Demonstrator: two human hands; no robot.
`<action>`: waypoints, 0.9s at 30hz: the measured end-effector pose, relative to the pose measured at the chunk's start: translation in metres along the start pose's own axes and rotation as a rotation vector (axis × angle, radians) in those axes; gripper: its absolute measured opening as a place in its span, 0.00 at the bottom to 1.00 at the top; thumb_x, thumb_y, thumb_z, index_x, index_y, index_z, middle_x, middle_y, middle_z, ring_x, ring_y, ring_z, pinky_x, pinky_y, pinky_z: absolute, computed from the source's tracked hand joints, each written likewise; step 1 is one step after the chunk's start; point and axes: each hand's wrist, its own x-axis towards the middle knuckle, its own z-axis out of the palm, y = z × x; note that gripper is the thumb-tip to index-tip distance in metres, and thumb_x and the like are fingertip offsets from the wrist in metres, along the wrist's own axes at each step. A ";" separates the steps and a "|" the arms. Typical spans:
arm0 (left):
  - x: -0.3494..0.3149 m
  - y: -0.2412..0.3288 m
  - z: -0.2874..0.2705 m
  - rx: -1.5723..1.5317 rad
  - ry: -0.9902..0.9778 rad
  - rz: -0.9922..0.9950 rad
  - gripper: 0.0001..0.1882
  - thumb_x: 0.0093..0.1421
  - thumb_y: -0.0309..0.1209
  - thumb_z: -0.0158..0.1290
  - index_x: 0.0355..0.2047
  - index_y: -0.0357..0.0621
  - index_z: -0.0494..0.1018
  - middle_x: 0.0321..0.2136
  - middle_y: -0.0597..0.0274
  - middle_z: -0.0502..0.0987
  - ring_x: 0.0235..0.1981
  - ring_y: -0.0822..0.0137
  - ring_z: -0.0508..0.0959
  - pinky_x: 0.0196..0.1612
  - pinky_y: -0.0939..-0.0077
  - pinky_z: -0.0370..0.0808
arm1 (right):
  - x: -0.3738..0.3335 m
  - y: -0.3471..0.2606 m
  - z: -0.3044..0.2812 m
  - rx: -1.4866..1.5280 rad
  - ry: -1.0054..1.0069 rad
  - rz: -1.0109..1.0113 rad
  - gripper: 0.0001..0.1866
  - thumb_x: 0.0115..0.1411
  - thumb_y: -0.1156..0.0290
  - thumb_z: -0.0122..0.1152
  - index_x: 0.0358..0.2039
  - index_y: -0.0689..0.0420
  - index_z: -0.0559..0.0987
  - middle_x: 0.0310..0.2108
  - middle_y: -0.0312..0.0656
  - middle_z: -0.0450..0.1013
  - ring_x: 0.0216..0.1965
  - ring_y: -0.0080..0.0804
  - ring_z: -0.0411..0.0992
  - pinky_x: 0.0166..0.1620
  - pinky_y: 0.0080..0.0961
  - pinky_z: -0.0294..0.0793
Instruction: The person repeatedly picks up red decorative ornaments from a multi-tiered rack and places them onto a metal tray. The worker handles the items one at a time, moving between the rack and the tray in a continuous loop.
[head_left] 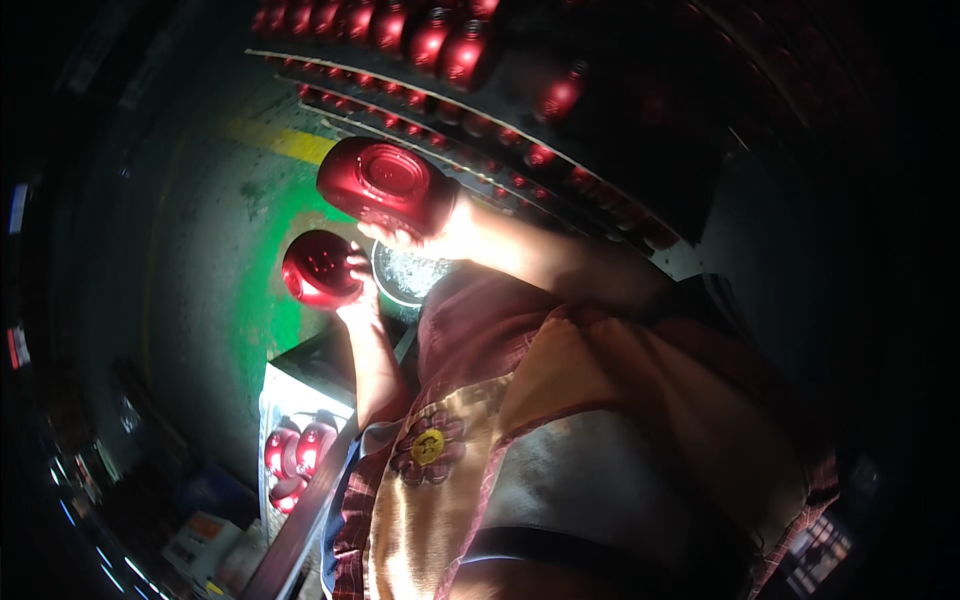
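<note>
My right hand [445, 230] is closed around a glossy red bottle [395, 175], tipped so that its oval base with a ring-shaped recess shows. Just below and left of it, a second red bottle [315, 268] is gripped in my left hand [362, 288], its shaded side dotted with small bright reflections. The two bottles are held apart. Behind my hands stands a round container [405, 280] with a pale rim and glittering contents, overlit and too bright to make out. The necks of both held bottles are hidden from me.
Tiered racks [600, 175] with rows of red bottles [465, 55] stretch across the top. By my left forearm stands a white box [275, 385] holding several red bottles [315, 445]. The floor carries a green painted area [265, 310] and a yellow line [300, 145]. A yellow-brown apron [570, 370] covers my lap.
</note>
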 end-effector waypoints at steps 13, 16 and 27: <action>0.085 -0.143 0.119 1.333 0.004 0.213 0.31 0.68 0.41 0.48 0.67 0.39 0.59 0.58 0.46 0.72 0.55 0.50 0.75 0.56 0.56 0.76 | -0.392 -0.035 0.146 -1.524 0.987 -1.497 0.27 0.63 0.75 0.57 0.63 0.60 0.68 0.60 0.50 0.67 0.62 0.44 0.66 0.63 0.38 0.68; 0.140 -0.239 0.138 1.887 -0.199 0.150 0.27 0.60 0.30 0.60 0.60 0.40 0.70 0.61 0.51 0.69 0.60 0.56 0.70 0.63 0.61 0.68 | -0.396 -0.067 0.125 -2.078 1.576 -1.621 0.27 0.54 0.76 0.69 0.56 0.47 0.78 0.53 0.47 0.68 0.57 0.42 0.67 0.59 0.33 0.71; 0.203 -0.422 0.062 2.647 -0.418 0.548 0.24 0.47 0.29 0.69 0.48 0.59 0.82 0.54 0.61 0.70 0.52 0.55 0.69 0.54 0.64 0.70 | -0.395 -0.114 0.091 -2.251 1.832 -1.396 0.30 0.48 0.72 0.75 0.53 0.37 0.81 0.57 0.46 0.62 0.56 0.44 0.63 0.58 0.34 0.68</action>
